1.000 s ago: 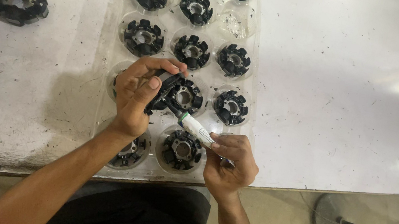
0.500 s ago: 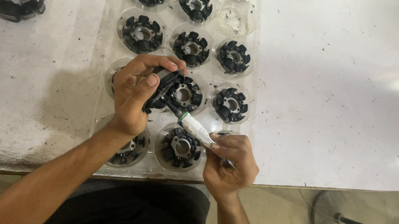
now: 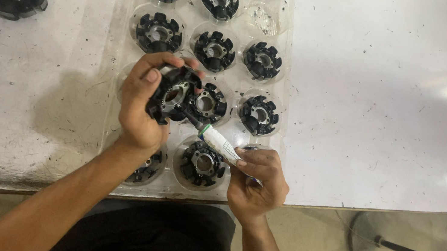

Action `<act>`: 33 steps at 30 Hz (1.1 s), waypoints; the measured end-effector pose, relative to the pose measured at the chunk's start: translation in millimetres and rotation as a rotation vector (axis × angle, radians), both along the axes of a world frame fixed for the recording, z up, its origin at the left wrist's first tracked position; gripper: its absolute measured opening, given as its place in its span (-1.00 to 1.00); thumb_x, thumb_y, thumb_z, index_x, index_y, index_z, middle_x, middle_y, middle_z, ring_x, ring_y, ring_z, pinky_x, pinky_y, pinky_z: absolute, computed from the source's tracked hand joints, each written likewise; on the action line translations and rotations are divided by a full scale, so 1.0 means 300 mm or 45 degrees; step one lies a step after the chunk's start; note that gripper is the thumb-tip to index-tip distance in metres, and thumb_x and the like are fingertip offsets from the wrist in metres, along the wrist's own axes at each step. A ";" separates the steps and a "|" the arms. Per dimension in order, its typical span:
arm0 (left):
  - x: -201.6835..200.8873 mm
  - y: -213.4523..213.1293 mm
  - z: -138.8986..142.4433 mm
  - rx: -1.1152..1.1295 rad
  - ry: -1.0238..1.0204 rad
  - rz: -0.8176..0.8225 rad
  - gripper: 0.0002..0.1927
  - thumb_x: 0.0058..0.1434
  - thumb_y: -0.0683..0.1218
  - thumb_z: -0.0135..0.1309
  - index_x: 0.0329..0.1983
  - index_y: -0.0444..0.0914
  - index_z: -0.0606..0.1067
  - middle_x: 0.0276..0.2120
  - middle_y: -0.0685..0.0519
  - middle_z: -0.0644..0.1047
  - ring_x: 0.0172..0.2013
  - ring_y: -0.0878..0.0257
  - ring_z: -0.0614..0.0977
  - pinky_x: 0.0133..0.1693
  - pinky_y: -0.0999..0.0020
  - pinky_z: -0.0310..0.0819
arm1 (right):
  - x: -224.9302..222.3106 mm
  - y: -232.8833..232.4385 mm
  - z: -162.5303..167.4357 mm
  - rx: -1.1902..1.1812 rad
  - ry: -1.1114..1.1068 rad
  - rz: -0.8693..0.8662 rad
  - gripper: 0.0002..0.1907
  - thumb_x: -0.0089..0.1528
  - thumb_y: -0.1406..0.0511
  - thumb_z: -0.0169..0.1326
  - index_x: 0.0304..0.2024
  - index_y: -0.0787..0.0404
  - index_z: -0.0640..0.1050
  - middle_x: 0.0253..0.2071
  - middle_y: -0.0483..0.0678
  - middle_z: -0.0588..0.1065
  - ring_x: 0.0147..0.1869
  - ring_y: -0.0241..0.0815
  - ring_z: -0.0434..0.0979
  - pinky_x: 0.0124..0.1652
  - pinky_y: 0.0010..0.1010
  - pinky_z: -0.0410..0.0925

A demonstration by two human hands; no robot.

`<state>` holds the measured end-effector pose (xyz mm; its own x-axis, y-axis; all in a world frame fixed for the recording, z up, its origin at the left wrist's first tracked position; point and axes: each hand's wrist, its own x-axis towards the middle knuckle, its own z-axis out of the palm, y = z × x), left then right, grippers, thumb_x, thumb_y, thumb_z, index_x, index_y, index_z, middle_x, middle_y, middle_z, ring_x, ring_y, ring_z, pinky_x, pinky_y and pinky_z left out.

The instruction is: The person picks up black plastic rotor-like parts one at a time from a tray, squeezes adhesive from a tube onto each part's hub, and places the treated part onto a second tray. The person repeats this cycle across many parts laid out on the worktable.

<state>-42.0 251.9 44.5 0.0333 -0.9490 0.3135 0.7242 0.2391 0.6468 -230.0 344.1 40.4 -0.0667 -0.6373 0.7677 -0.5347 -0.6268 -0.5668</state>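
The left hand (image 3: 141, 108) gripped a black stator core (image 3: 171, 93) tilted above the clear tray (image 3: 280, 80), near the table's front edge (image 3: 393, 206). The right hand (image 3: 257, 177) pinched a white marker (image 3: 219, 141), tip touching the core. Bare tabletop (image 3: 396, 82) lay open rightward.

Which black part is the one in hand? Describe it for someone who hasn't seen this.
Start at the clear plastic tray on the white table. Above its near rows, the left hand holds one black toothed ring. It alone is lifted, tilted, and met by the marker tip.
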 end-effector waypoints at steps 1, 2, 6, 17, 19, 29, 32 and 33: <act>-0.006 0.007 0.002 0.081 0.123 -0.036 -0.59 0.40 0.08 -0.03 0.08 -0.34 0.44 0.01 -0.22 0.54 0.02 -0.06 0.65 0.04 0.02 0.61 | 0.002 0.003 -0.004 0.003 -0.026 0.009 -0.68 0.11 0.65 0.25 -0.30 0.25 0.43 -0.28 0.08 0.58 -0.16 -0.12 0.63 -0.16 -0.34 0.50; -0.011 0.015 0.005 0.164 0.248 -0.072 -0.58 0.39 0.09 -0.03 0.09 -0.32 0.44 0.01 -0.22 0.53 0.02 -0.09 0.64 0.02 -0.03 0.61 | 0.003 0.006 -0.006 0.000 -0.036 0.015 -0.67 0.11 0.65 0.25 -0.29 0.25 0.43 -0.27 0.08 0.57 -0.15 -0.13 0.62 -0.15 -0.33 0.50; -0.025 0.045 0.022 0.423 0.425 -0.100 -0.54 0.29 0.15 -0.02 0.09 -0.24 0.46 0.00 -0.19 0.52 0.03 -0.14 0.63 0.04 -0.17 0.58 | 0.009 0.016 -0.019 -0.022 -0.087 0.022 -0.64 0.10 0.65 0.26 -0.24 0.24 0.43 -0.26 0.07 0.56 -0.12 -0.14 0.61 -0.10 -0.30 0.49; -0.039 0.064 0.035 0.489 0.525 -0.126 -0.52 0.25 0.17 0.02 0.09 -0.22 0.47 0.01 -0.19 0.53 0.06 -0.17 0.61 0.10 -0.24 0.54 | -0.002 0.029 -0.056 0.151 -0.425 0.066 -0.63 0.18 0.68 0.20 -0.16 0.26 0.37 -0.17 0.12 0.50 -0.04 -0.13 0.54 -0.03 -0.39 0.47; -0.042 0.067 0.035 0.498 0.532 -0.139 -0.53 0.24 0.17 0.02 0.08 -0.22 0.47 0.01 -0.19 0.53 0.06 -0.17 0.61 0.11 -0.24 0.54 | 0.004 0.017 -0.062 0.076 -0.360 0.007 -0.60 0.16 0.68 0.21 -0.17 0.25 0.35 -0.19 0.11 0.51 -0.06 -0.14 0.54 -0.06 -0.39 0.46; -0.039 0.076 0.026 0.557 0.560 -0.165 -0.51 0.24 0.19 0.04 0.06 -0.24 0.48 0.00 -0.18 0.54 0.07 -0.18 0.61 0.14 -0.23 0.53 | 0.000 0.020 -0.082 0.001 -0.237 -0.020 -0.55 0.12 0.68 0.25 -0.18 0.21 0.35 -0.22 0.05 0.53 -0.11 -0.16 0.53 -0.09 -0.37 0.45; -0.042 0.077 0.017 0.561 0.578 -0.176 -0.50 0.23 0.20 0.05 0.06 -0.24 0.48 -0.01 -0.17 0.54 0.09 -0.17 0.61 0.17 -0.22 0.53 | -0.014 0.023 -0.091 0.024 -0.243 -0.015 -0.55 0.13 0.69 0.25 -0.17 0.20 0.35 -0.21 0.05 0.52 -0.10 -0.15 0.53 -0.10 -0.37 0.46; -0.043 0.077 0.016 0.571 0.593 -0.180 -0.50 0.23 0.19 0.05 0.05 -0.24 0.48 -0.01 -0.17 0.54 0.08 -0.17 0.61 0.17 -0.22 0.53 | -0.015 0.024 -0.093 0.022 -0.235 -0.014 -0.55 0.13 0.68 0.25 -0.17 0.20 0.35 -0.20 0.06 0.53 -0.09 -0.14 0.53 -0.10 -0.36 0.45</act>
<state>-54.9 275.0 49.2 -0.0651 -0.9893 -0.1304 0.9568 -0.0990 0.2733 -234.6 351.1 12.6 -0.2125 -0.6486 0.7308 -0.4273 -0.6109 -0.6665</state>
